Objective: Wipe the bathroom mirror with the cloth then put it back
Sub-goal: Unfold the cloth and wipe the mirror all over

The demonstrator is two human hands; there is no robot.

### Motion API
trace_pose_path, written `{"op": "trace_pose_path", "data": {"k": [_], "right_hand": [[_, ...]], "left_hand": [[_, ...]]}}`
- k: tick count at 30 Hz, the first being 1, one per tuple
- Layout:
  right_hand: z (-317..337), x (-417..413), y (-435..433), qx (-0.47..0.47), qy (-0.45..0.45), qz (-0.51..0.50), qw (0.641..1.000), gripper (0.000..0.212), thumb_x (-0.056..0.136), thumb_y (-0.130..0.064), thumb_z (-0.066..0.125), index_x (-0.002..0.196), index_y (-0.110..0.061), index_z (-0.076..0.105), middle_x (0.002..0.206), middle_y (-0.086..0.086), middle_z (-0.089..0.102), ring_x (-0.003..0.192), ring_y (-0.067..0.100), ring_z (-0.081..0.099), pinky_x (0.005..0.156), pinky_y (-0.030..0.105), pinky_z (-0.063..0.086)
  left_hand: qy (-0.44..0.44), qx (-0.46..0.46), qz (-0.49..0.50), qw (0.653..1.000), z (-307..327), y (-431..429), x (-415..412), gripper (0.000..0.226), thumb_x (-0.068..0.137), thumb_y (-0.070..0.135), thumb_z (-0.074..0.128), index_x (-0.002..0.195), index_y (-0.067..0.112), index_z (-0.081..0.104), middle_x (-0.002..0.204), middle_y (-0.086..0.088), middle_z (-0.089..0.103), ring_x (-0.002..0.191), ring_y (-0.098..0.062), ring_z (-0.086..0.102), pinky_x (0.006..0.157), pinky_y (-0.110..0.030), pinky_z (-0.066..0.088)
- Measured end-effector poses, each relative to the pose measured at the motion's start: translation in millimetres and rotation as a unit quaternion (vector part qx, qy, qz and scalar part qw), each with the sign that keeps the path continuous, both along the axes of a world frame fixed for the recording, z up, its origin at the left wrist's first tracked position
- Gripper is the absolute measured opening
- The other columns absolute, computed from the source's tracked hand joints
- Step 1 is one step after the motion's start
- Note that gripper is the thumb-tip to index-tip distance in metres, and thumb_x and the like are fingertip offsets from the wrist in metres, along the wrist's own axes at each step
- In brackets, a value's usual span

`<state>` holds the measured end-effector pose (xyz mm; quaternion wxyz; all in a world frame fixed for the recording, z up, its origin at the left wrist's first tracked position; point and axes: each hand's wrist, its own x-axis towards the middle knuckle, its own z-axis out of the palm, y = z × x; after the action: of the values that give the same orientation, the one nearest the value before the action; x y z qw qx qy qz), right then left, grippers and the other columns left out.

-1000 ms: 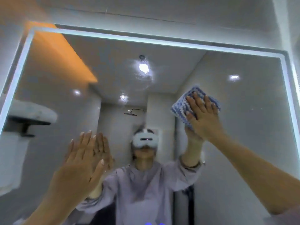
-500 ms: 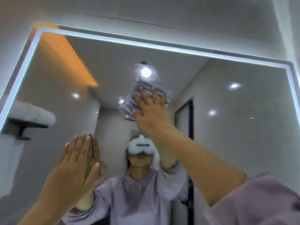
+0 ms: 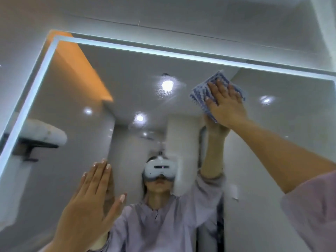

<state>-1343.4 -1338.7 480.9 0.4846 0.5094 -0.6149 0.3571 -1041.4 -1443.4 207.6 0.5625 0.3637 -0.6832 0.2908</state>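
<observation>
A large wall mirror [image 3: 76, 110] with a lit white border fills the head view. My right hand [image 3: 227, 104] presses a blue-and-white patterned cloth [image 3: 201, 91] flat against the glass near the mirror's upper right, just below the top light strip. Its fingers are straight and spread over the cloth. My left hand [image 3: 89, 204] lies flat on the mirror at the lower left, fingers straight and together, holding nothing. Both hands meet their reflections in the glass.
The mirror reflects a person in a lilac shirt with a white headset [image 3: 160, 169], ceiling spotlights and a dark shelf [image 3: 36, 142] with a white bundle at the left. Smears show on the glass around the top spotlight [image 3: 167, 85]. Plain wall lies above the mirror.
My right hand swept the cloth left to the middle of the mirror, then back right and higher, near the top edge. The left hand stayed flat on the glass. The view tilted upward.
</observation>
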Motion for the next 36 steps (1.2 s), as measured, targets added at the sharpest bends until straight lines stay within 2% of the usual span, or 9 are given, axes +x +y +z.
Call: {"op": "trace_pose_path", "data": {"k": [4,11,15,18,22,27,30,33,36], "right_hand": [[-13,48,-25,-0.051,-0.068,0.023,0.996,0.059,0.097,-0.053,0.015,0.151,-0.032,0.002,0.160,-0.002,-0.008,0.145,0.028,-0.015,0.113,0.044,-0.016],[-79,155,-68,0.041,0.188,0.063,0.979,0.055,0.098,-0.049,0.026,0.149,-0.036,0.011,0.160,-0.008,0.000,0.146,0.025,-0.012,0.117,0.049,-0.010],[-81,158,-65,0.096,0.253,0.070,0.960,0.057,0.097,-0.052,0.028,0.149,-0.037,0.009,0.160,-0.010,-0.002,0.145,0.022,-0.014,0.114,0.043,-0.016],[-68,146,-57,0.117,0.279,0.074,0.950,0.057,0.096,-0.054,0.031,0.148,-0.040,0.011,0.159,-0.013,0.003,0.146,0.018,-0.009,0.117,0.040,-0.011],[-50,135,-50,0.078,0.230,0.062,0.968,0.056,0.096,-0.054,0.033,0.148,-0.041,0.015,0.159,-0.015,0.005,0.147,0.016,-0.005,0.118,0.038,-0.007],[-13,119,-44,0.017,0.069,0.042,0.997,0.058,0.096,-0.056,0.025,0.149,-0.039,0.008,0.160,-0.011,-0.003,0.146,0.018,-0.011,0.118,0.042,-0.008],[-15,142,-57,-0.006,0.004,0.033,0.999,0.058,0.098,-0.052,0.018,0.150,-0.033,0.004,0.160,-0.005,-0.008,0.145,0.026,-0.016,0.116,0.045,-0.013],[-29,169,-70,-0.008,0.059,0.028,0.998,0.058,0.098,-0.050,0.020,0.151,-0.032,0.005,0.160,-0.003,-0.007,0.145,0.028,-0.015,0.116,0.047,-0.013],[-59,194,-80,0.028,0.191,0.021,0.981,0.057,0.098,-0.047,0.025,0.151,-0.031,0.009,0.160,-0.002,-0.004,0.145,0.030,-0.014,0.113,0.045,-0.018]], "left_hand": [[0.009,-0.013,-0.018,1.000,-1,-2,-2,0.084,0.091,0.061,0.021,0.134,-0.009,0.040,0.146,-0.020,0.036,0.136,-0.027,0.031,0.114,-0.032,0.015],[-0.007,-0.019,-0.017,1.000,1,-3,3,0.078,0.092,0.056,0.023,0.135,-0.006,0.039,0.146,-0.019,0.036,0.135,-0.033,0.035,0.113,-0.036,0.022],[-0.026,-0.031,-0.009,0.999,6,0,11,0.066,0.095,0.045,0.026,0.130,-0.006,0.048,0.139,-0.021,0.046,0.129,-0.036,0.045,0.107,-0.042,0.030],[-0.052,-0.041,0.014,0.998,14,6,20,0.065,0.097,0.042,0.019,0.125,-0.004,0.055,0.132,-0.021,0.054,0.122,-0.036,0.053,0.106,-0.043,0.030],[-0.080,-0.047,0.035,0.995,26,14,35,0.064,0.097,0.040,0.017,0.123,-0.002,0.057,0.126,-0.020,0.060,0.118,-0.034,0.057,0.107,-0.047,0.036],[-0.041,-0.085,0.054,0.994,40,17,66,0.055,0.092,0.029,0.031,0.126,-0.009,0.051,0.128,-0.027,0.055,0.119,-0.040,0.055,0.102,-0.050,0.040],[-0.041,-0.091,0.075,0.992,44,17,87,0.060,0.088,0.030,0.036,0.132,-0.011,0.042,0.137,-0.028,0.045,0.127,-0.040,0.045,0.108,-0.045,0.032],[-0.014,-0.067,0.073,0.995,47,14,100,0.065,0.088,0.035,0.033,0.137,-0.009,0.036,0.143,-0.025,0.038,0.133,-0.035,0.036,0.109,-0.044,0.028],[0.017,-0.055,0.059,0.997,46,11,105,0.069,0.088,0.039,0.031,0.138,-0.008,0.035,0.144,-0.025,0.038,0.134,-0.030,0.030,0.107,-0.044,0.028]]}}
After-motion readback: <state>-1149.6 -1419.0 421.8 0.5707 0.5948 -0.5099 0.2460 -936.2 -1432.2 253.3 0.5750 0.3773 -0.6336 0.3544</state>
